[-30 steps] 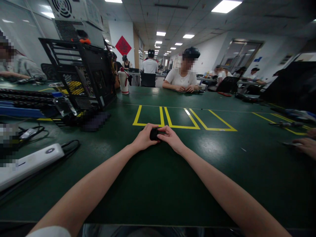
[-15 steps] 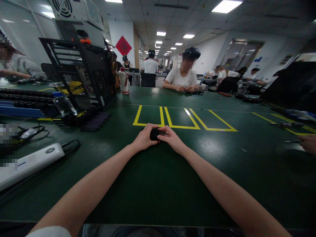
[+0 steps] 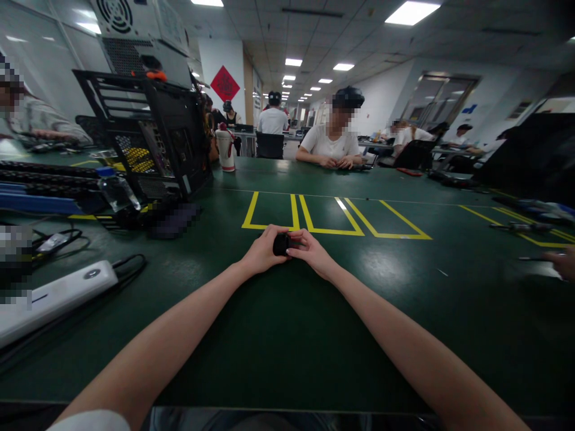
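A small black object (image 3: 281,245), blocky with rounded corners, is held just in front of the yellow tape lines; its exact kind is too dark to make out. My left hand (image 3: 262,251) wraps it from the left, fingers over the top and thumb below. From the right, my right hand (image 3: 311,254) pinches at its side, with thumb and fingertips closed against that edge. Both hands sit low over the green tabletop (image 3: 287,335), close together. The fingers partly cover the object.
Yellow tape outlines (image 3: 330,230) mark the table beyond my hands. To the left are a black computer case (image 3: 179,137), a water bottle (image 3: 115,188) and a white power strip (image 3: 58,299). A person (image 3: 335,140) sits opposite; another person's hand (image 3: 561,263) shows at right.
My hands and the black object stay almost in place, with the right fingers shifting very slightly. At the right edge, the other person's hand has moved a little.
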A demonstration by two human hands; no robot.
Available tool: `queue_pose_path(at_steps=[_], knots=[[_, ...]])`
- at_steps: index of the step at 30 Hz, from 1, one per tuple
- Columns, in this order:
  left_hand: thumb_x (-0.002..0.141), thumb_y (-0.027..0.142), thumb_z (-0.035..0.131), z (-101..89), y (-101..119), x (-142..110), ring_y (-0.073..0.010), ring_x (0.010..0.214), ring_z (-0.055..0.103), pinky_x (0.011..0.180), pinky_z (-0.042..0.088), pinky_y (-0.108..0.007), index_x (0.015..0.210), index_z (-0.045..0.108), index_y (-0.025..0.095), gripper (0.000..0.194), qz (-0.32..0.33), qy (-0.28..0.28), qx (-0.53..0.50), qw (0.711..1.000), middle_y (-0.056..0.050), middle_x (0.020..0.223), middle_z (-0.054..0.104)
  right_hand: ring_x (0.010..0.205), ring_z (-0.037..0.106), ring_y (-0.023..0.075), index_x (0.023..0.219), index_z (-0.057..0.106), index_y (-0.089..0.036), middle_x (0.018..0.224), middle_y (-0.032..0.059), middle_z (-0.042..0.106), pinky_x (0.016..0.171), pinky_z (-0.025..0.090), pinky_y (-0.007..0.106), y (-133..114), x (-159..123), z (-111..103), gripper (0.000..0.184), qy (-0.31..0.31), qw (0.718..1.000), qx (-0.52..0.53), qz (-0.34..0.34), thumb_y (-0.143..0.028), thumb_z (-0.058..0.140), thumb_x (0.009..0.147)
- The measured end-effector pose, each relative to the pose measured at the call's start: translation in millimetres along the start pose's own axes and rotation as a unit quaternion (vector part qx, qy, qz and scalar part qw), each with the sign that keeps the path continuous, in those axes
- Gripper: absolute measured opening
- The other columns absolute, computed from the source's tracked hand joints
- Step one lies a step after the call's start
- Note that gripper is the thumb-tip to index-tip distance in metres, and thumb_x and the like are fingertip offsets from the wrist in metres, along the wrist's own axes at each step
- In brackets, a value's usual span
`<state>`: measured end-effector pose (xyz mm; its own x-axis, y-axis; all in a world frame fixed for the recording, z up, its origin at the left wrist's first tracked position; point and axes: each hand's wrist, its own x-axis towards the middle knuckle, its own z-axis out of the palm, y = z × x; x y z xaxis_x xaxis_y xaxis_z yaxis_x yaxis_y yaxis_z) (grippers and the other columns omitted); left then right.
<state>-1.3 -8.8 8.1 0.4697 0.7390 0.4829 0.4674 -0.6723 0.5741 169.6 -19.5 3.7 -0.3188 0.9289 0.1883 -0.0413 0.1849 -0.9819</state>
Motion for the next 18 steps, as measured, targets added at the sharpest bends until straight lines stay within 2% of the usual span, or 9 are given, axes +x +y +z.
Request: queue_pose_path(at_steps=[5, 12, 18], knots=[[0.063, 0.025, 0.067, -0.1, -0.2, -0.1, -0.0202, 0.098, 0.05, 0.082, 0.044, -0.039, 0.112, 0.038, 0.024, 0.057, -0.004, -0.001, -0.002, 1.0, -0.003, 0.11, 0.045, 0.093, 0.053, 0.0155, 0.089, 0.051, -0.022, 0.099, 0.0017, 0.052, 0.085, 0.042, 0.036, 0.5, -1.2, 1.1, 0.022, 0.015, 1.0, -0.018, -0.021, -0.023, 0.061, 0.069], [0.062, 0.021, 0.068, 1.6, -0.8, 0.8, -0.0204, 0.099, 0.049, 0.082, 0.044, -0.038, 0.112, 0.039, 0.024, 0.058, -0.006, 0.001, 0.005, 1.0, -0.003, 0.109, 0.045, 0.097, 0.051, 0.0163, 0.098, 0.051, -0.021, 0.1, 0.0034, 0.053, 0.089, 0.038, 0.036, -0.5, 2.1, 1.6, 0.032, 0.015, 1.0, -0.021, -0.001, -0.021, 0.062, 0.067], [0.062, 0.023, 0.068, 1.0, -0.4, 0.6, -0.0208, 0.098, 0.05, 0.082, 0.044, -0.039, 0.111, 0.039, 0.023, 0.057, -0.01, 0.0, 0.008, 1.0, -0.004, 0.109, 0.045, 0.093, 0.052, 0.0155, 0.09, 0.051, -0.023, 0.097, 0.0011, 0.052, 0.086, 0.04, 0.036, 1.6, 0.9, 1.2, 0.028, 0.013, 1.0, -0.011, -0.025, -0.023, 0.064, 0.066]])
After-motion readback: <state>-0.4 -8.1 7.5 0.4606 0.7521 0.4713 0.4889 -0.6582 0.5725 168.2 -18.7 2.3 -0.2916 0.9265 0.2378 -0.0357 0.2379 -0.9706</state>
